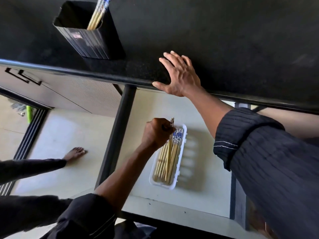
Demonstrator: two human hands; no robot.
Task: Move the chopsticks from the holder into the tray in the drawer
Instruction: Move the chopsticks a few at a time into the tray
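A black ribbed holder [86,37] stands on the dark counter at the upper left, with a few bamboo chopsticks [97,14] with blue-and-white tops leaning in it. Below, in the open drawer [198,204], a white tray [180,163] holds several chopsticks [164,163] lying lengthwise. My left hand [156,133] is over the tray's far end, shut on a chopstick [170,144] that slants down into the tray. My right hand [179,75] lies flat with fingers spread on the counter's front edge, holding nothing.
The black counter [224,31] fills the top of the view, its edge overhanging the drawer. A dark drawer side rail [119,131] runs left of the tray. Pale floor, a bare foot [76,152] and a sliding-door track [29,137] lie to the left.
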